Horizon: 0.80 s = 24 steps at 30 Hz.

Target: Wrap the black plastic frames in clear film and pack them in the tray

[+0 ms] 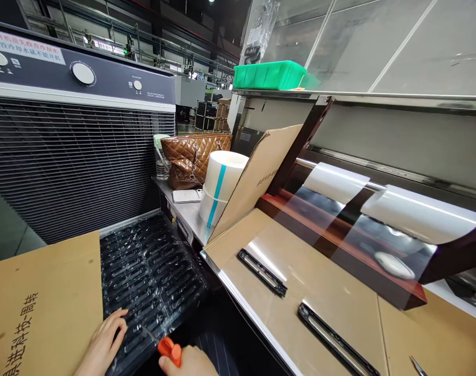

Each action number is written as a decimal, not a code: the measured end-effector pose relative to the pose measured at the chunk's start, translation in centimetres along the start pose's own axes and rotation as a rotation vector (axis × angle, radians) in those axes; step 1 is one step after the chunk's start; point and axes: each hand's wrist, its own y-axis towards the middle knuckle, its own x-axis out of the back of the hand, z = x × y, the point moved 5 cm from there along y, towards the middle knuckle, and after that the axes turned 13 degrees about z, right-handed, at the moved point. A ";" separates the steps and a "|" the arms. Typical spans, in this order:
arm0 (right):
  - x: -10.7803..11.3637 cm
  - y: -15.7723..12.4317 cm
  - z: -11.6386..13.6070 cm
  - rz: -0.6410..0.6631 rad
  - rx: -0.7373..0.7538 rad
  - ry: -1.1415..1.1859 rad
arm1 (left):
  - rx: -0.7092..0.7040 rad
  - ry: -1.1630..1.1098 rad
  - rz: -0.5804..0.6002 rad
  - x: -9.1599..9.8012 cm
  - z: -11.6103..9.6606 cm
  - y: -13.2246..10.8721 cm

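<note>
Tray (pixel 183 308), black and glossy, lies low in front of the person, below a machine (pixel 77 151) with dark ribbed slats; narrow black pieces (pixel 138 277) fill it in close rows under what looks like crinkled clear film (pixel 163 271). Flat brown cardboard (pixel 54 292), printed in black, meets its left side; whether it overlaps is unclear. Beyond, on a metal ledge (pixel 201 216), stand a shiny quilted brown bag (pixel 183 156) and a white cylindrical roll (pixel 226 175) with a blue stripe. Two slim black bars (pixel 262 271) lie to the right. The right hand (pixel 194 361) is closed round the stubby orange handle of a tool (pixel 170 351), its thin shaft blurred over the tray. At the tray's near-left edge, the left hand (pixel 104 342) bends its fingers; I cannot tell whether they pinch anything. Both arms are cut off below.
</note>
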 end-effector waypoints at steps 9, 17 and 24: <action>-0.6 0.5 -0.1 -0.024 0.003 -0.021 | 0.005 -0.103 -0.055 0.5 -0.2 -0.3; -0.7 0.5 0.0 -0.034 -0.036 -0.013 | 0.000 -0.119 -0.058 0.1 0.4 -0.4; -1.5 1.4 -0.6 -0.072 -0.018 0.012 | -0.016 -0.114 -0.073 -0.5 1.1 -0.4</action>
